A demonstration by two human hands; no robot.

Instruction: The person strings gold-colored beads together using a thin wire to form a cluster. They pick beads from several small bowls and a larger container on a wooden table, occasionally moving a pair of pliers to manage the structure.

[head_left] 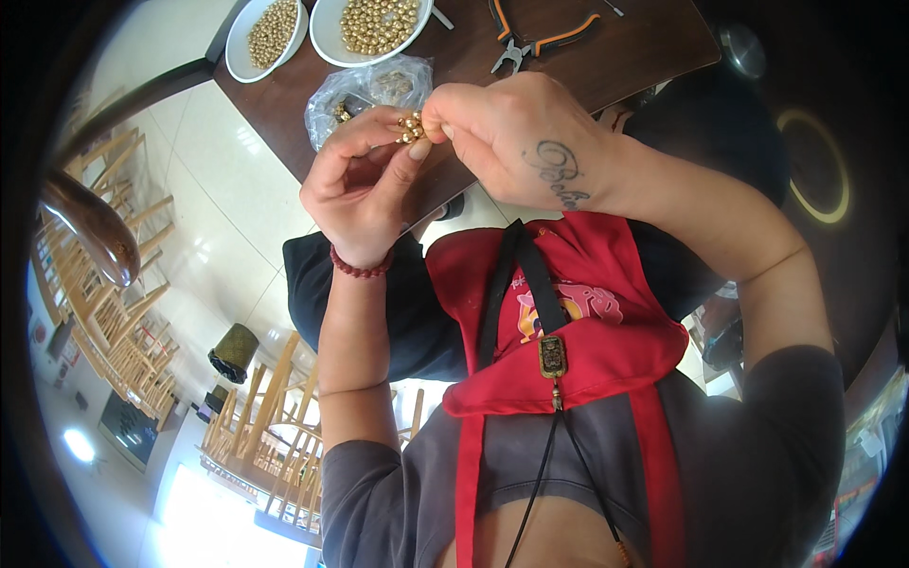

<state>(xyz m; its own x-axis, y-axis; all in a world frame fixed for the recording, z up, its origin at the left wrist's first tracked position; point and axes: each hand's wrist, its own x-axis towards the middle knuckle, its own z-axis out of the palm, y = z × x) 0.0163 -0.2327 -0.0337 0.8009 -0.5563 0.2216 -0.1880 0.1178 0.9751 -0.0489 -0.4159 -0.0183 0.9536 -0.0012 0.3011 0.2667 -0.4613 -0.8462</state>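
Observation:
A small cluster of shiny gold beads (410, 127) is held up between my two hands, near the table's front edge. My left hand (365, 175) pinches it between thumb and fingertips. From the other side my right hand (511, 137) is closed, its thumb and forefinger pressed together right beside the beads. Whatever those right fingertips grip is too small to make out. Behind my hands lies a clear plastic bag (393, 80) with some gold pieces in it. Two white bowls stand farther back, one with smaller gold beads (273, 34), the other with larger gold beads (379, 24).
Pliers with orange and black handles (516, 47) lie on the dark brown table (625, 47), to the right of the bowls. A red apron (587, 369) covers my lap, and a pendant (552, 358) hangs over it. Wooden chairs (123, 322) stand at the left.

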